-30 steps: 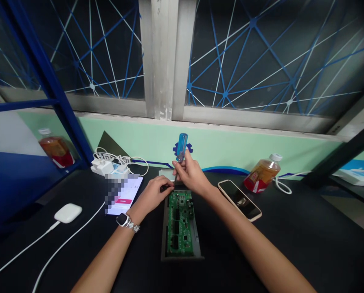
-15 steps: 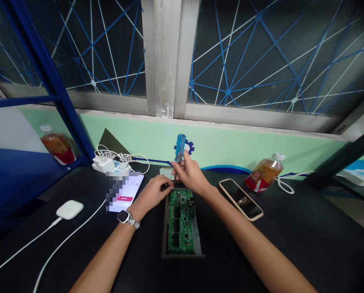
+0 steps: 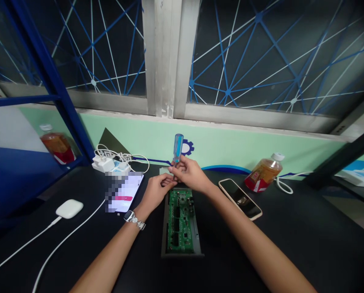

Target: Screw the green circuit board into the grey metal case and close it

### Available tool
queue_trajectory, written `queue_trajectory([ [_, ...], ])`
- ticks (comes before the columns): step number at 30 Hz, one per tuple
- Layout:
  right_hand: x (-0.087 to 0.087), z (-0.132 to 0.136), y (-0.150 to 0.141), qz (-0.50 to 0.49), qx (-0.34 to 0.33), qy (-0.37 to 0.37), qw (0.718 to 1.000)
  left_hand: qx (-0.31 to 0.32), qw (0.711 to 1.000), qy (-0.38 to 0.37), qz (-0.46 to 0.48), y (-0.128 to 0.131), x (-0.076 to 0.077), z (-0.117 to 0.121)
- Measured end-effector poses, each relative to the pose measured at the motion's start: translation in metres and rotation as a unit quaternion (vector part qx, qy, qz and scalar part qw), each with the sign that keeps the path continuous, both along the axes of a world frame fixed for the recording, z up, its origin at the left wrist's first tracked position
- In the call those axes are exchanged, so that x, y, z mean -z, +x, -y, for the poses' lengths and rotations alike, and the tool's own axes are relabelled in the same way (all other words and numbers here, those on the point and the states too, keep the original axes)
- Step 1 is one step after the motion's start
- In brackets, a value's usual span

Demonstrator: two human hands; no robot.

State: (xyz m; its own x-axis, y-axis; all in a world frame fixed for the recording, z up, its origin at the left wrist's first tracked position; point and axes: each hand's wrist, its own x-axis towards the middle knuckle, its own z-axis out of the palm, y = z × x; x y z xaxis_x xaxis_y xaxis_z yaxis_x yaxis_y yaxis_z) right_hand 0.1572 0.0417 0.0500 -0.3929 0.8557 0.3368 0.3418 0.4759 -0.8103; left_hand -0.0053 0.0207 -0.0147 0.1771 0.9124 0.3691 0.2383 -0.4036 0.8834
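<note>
A screwdriver (image 3: 178, 147) with a clear blue handle stands nearly upright, handle on top. My right hand (image 3: 189, 174) is closed around it just below the handle. Beside the lower end of its shaft, my left hand (image 3: 159, 189) is closed in a pinch; whatever lies between those fingertips is too small to make out. Both hands meet over the far end of a green circuit board (image 3: 182, 221), which sits in a grey metal tray (image 3: 198, 240) on the black table. The screwdriver's tip is hidden behind the fingers.
Left of my hands lie a lit phone (image 3: 128, 191), a white charging case (image 3: 69, 208) with its cable, and a power strip (image 3: 115, 166) with plugs. On the right are another phone (image 3: 241, 199) and a drink bottle (image 3: 264, 173). A green wall (image 3: 231, 148) closes off the back.
My left hand has moved slightly right and up, closer to the right hand and the shaft. The screwdriver handle has shifted a little left and stands straighter. The board has barely moved.
</note>
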Motion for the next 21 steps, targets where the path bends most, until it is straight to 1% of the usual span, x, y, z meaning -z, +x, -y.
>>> queue_trajectory([
  [4, -0.007, -0.001, 0.009, -0.017, -0.088, -0.085, 0.992, 0.058, 0.997, -0.033, 0.023, -0.003, -0.002, -0.001],
  [6, -0.008, -0.001, 0.012, -0.031, -0.109, -0.120, 0.986, 0.083, 0.996, -0.028, 0.022, -0.004, -0.004, 0.000],
  [8, -0.007, -0.002, 0.013, -0.041, -0.115, -0.134, 0.983, 0.092, 0.995, -0.017, 0.015, -0.004, -0.005, 0.001],
  [11, -0.005, -0.002, 0.011, -0.038, -0.093, -0.107, 0.989, 0.072, 0.997, 0.003, 0.005, -0.001, -0.005, 0.003],
  [16, 0.001, -0.004, 0.005, -0.022, -0.028, -0.027, 0.999, -0.053, 0.997, 0.053, -0.025, 0.005, -0.001, 0.003],
  [17, 0.002, -0.004, 0.004, -0.017, -0.011, -0.012, 1.000, -0.070, 0.996, 0.056, -0.027, 0.006, 0.000, 0.002],
  [19, 0.005, -0.003, 0.001, -0.011, 0.021, 0.012, 1.000, -0.077, 0.995, 0.056, -0.028, 0.007, 0.002, 0.002],
  [21, 0.008, -0.003, -0.001, -0.014, 0.043, 0.019, 0.999, -0.061, 0.997, 0.045, -0.023, 0.006, 0.002, 0.001],
])
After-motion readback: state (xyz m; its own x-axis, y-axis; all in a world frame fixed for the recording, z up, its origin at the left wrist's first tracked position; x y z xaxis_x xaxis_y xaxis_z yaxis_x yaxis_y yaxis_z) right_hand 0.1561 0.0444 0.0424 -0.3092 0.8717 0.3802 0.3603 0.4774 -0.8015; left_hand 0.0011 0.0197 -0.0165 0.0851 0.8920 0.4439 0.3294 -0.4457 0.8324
